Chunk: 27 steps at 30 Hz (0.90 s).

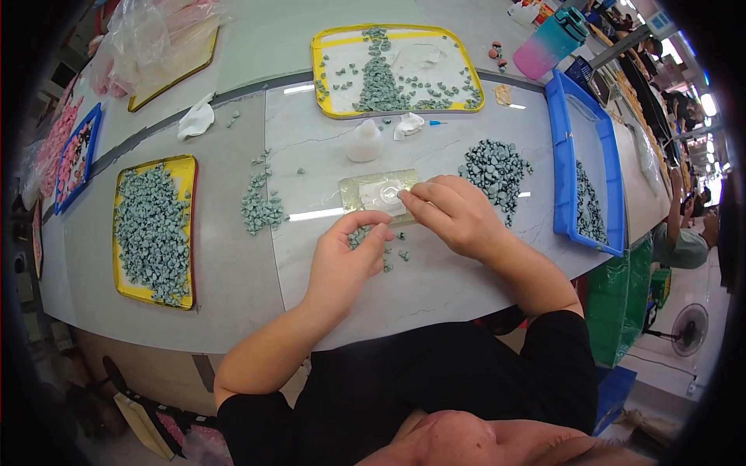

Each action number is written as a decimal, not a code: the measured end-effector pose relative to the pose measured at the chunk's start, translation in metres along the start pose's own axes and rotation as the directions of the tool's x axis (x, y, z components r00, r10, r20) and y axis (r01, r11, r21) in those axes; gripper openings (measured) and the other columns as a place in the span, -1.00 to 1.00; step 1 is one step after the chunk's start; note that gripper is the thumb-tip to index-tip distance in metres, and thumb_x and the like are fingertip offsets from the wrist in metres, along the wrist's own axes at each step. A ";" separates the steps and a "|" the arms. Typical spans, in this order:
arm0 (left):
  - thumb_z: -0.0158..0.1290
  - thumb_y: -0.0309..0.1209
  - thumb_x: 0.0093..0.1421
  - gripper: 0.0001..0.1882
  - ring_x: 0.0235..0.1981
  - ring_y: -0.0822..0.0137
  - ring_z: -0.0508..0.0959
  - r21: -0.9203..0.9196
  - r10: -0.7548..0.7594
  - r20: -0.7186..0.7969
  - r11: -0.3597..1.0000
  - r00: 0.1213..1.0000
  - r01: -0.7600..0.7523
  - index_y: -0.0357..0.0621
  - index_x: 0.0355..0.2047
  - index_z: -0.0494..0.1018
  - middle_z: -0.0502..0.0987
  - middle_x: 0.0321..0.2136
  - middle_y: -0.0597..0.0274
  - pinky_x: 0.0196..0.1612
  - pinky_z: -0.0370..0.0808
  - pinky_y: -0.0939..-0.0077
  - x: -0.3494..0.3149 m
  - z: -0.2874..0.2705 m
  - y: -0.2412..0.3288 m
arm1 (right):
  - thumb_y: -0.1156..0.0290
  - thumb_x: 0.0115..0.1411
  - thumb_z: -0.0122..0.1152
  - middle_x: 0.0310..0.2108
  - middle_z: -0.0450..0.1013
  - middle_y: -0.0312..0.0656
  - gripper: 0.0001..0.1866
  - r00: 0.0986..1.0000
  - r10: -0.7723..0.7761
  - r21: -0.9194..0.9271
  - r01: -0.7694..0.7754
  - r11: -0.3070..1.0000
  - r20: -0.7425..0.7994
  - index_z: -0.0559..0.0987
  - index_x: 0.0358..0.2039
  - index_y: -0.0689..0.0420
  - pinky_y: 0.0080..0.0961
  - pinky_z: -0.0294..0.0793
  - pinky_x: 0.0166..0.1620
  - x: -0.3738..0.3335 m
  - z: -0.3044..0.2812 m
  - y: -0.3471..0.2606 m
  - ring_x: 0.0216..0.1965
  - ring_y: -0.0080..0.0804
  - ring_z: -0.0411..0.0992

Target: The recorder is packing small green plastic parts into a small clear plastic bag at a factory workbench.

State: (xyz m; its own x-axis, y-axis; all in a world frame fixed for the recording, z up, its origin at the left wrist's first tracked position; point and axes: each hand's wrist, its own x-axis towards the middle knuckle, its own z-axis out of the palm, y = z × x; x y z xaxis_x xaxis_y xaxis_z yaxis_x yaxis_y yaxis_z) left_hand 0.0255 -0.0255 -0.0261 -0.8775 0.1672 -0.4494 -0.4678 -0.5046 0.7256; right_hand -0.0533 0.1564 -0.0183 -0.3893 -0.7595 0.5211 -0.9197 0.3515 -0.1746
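My right hand (454,213) pinches a small grey-green piece (402,194) between thumb and fingertips. That piece is at the edge of a small round transparent dish (386,190), which sits on a pale yellowish rectangular pad (357,193). Opposite it, my left hand (350,248) is closed, thumb and index tips together; whatever they hold is too small or hidden. A few loose grey-green pieces (403,255) lie beside the left fingers. Just beyond the pad stands a white squeeze bottle (364,142). To the right, a heap of darker green pieces (495,171) rests on the table.
Yellow-rimmed trays of green pieces stand at the left (193,233) and far side (318,70). At right is a blue bin (561,155), with a teal-pink bottle (548,46) behind. Crumpled tissue (408,126), a blue-tipped needle (438,123) and a small pile (260,208) lie around.
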 end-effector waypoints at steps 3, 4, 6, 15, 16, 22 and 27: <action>-0.06 -0.51 0.19 -0.81 -0.67 0.69 0.16 -0.017 0.016 -0.023 1.000 1.000 -0.016 -0.30 -0.19 0.33 0.42 -0.44 0.26 -0.63 0.12 0.77 0.001 -0.003 0.001 | 0.55 -0.19 0.14 -0.39 0.40 -0.14 -0.68 0.998 -0.052 -0.091 0.054 0.994 0.018 0.51 -0.33 0.32 -0.45 0.43 -0.39 0.003 0.004 -0.002 -0.43 -0.29 0.41; -0.07 -0.51 0.19 -0.82 -0.67 0.69 0.16 -0.023 0.012 -0.027 1.000 1.000 -0.013 -0.29 -0.20 0.32 0.43 -0.43 0.24 -0.63 0.12 0.77 0.001 -0.004 0.001 | 0.53 -0.19 0.11 -0.39 0.40 -0.14 -0.68 0.998 -0.063 -0.111 0.066 0.992 0.025 0.51 -0.32 0.33 -0.46 0.43 -0.38 0.003 0.006 -0.002 -0.42 -0.29 0.41; -0.06 -0.51 0.19 -0.82 -0.68 0.69 0.16 -0.030 0.014 -0.027 0.999 1.000 -0.014 -0.28 -0.20 0.32 0.43 -0.43 0.24 -0.63 0.11 0.77 0.001 -0.006 0.001 | 0.53 -0.19 0.12 -0.38 0.40 -0.14 -0.67 0.997 -0.071 -0.117 0.075 0.990 0.037 0.51 -0.32 0.33 -0.46 0.43 -0.38 0.004 0.006 -0.005 -0.41 -0.30 0.41; -0.02 -0.46 0.19 -0.83 -0.68 0.66 0.13 -0.051 0.024 -0.017 0.998 1.000 -0.025 -0.31 -0.25 0.38 0.38 -0.49 0.28 -0.65 0.07 0.74 0.001 -0.013 -0.001 | 0.53 -0.17 0.17 -0.38 0.40 -0.15 -0.71 0.998 -0.029 -0.076 0.033 0.997 0.054 0.51 -0.34 0.31 -0.46 0.42 -0.36 0.007 0.008 -0.006 -0.40 -0.30 0.41; -0.01 -0.44 0.19 -0.81 -0.69 0.68 0.12 -0.013 0.019 -0.005 1.000 1.000 -0.019 -0.32 -0.25 0.40 0.38 -0.51 0.31 -0.66 0.05 0.74 0.001 -0.013 -0.001 | 0.54 -0.15 0.20 -0.39 0.41 -0.15 -0.74 0.998 0.001 -0.030 0.001 1.000 0.064 0.52 -0.36 0.29 -0.46 0.42 -0.36 0.006 0.009 -0.006 -0.40 -0.30 0.40; -0.02 -0.43 0.19 -0.78 -0.69 0.66 0.13 -0.100 0.025 -0.027 0.995 0.999 -0.028 -0.34 -0.23 0.38 0.38 -0.51 0.30 -0.66 0.06 0.73 -0.001 -0.010 0.003 | 0.52 0.03 0.20 -0.49 0.42 -0.25 -0.87 0.818 0.565 0.528 -0.530 0.664 0.111 0.50 -0.38 0.28 -0.66 0.33 -0.47 0.008 0.011 -0.016 -0.52 -0.56 0.36; -0.05 -0.40 0.21 -0.83 -0.69 0.64 0.14 -0.148 0.008 -0.049 0.989 0.999 -0.015 -0.28 -0.32 0.32 0.37 -0.52 0.28 -0.66 0.06 0.73 -0.002 -0.011 0.004 | 0.53 0.08 0.17 -0.49 0.41 -0.32 -0.88 0.503 0.694 0.764 -0.636 -0.106 0.515 0.48 -0.37 0.28 -0.73 0.29 -0.48 0.011 0.007 -0.023 -0.51 -0.66 0.33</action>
State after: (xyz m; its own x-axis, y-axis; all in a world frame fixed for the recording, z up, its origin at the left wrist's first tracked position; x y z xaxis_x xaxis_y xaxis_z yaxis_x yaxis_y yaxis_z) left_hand 0.0264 -0.0368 -0.0286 -0.8752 0.1216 -0.4683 -0.4336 -0.6266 0.6476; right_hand -0.0364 0.1358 -0.0148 -0.8599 -0.4206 -0.2892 0.3063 0.0281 -0.9515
